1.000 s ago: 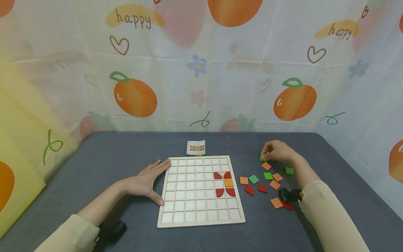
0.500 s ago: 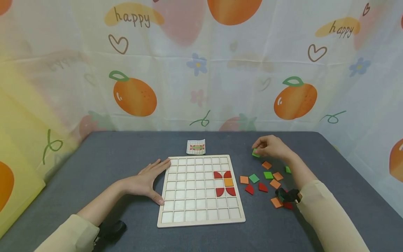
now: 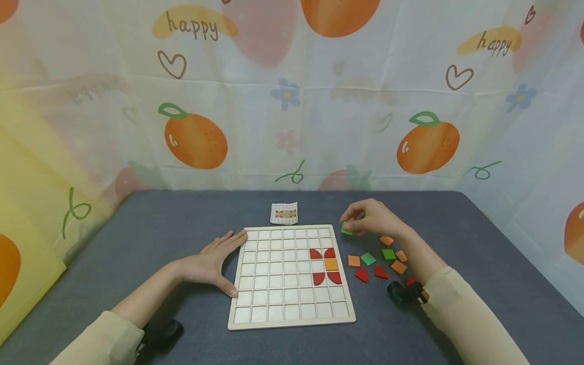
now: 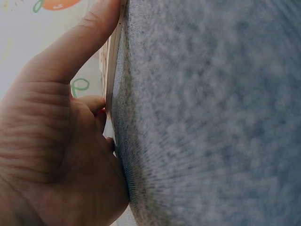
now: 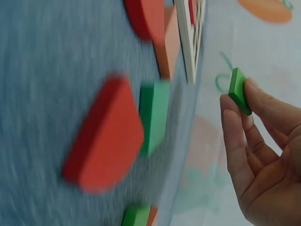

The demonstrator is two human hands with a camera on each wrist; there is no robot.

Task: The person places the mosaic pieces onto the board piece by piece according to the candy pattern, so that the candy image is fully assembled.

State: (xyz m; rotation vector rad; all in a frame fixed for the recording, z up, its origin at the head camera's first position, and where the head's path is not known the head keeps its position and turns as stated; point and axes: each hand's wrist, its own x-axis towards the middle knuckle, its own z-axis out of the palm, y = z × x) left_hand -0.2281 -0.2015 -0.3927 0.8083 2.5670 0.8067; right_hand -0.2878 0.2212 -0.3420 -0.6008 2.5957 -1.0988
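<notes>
A white wooden grid board [image 3: 283,294] lies in the middle of the table. Several red quarter-circle tiles [image 3: 318,279] and one yellow-orange square tile [image 3: 331,264] sit in its right-hand cells. My left hand [image 3: 205,261] rests along the board's left edge, thumb and fingers spread and touching the frame; the left wrist view shows the thumb [image 4: 80,47] against the rim. Just off the board's upper right corner, my right hand [image 3: 374,218] pinches a green square tile [image 5: 240,92] between thumb and fingers, raised above the table in the right wrist view.
Loose tiles lie right of the board: orange squares [image 3: 353,261], green squares [image 3: 368,259] and red quarter circles [image 3: 380,272], some partly hidden by the right forearm. A small pattern card [image 3: 284,214] lies behind the board. A printed curtain [image 3: 292,101] hangs behind the table.
My right hand has lifted the green square tile from the far side of the loose tiles and carried it left to the board's upper right corner. The left hand has stayed still.
</notes>
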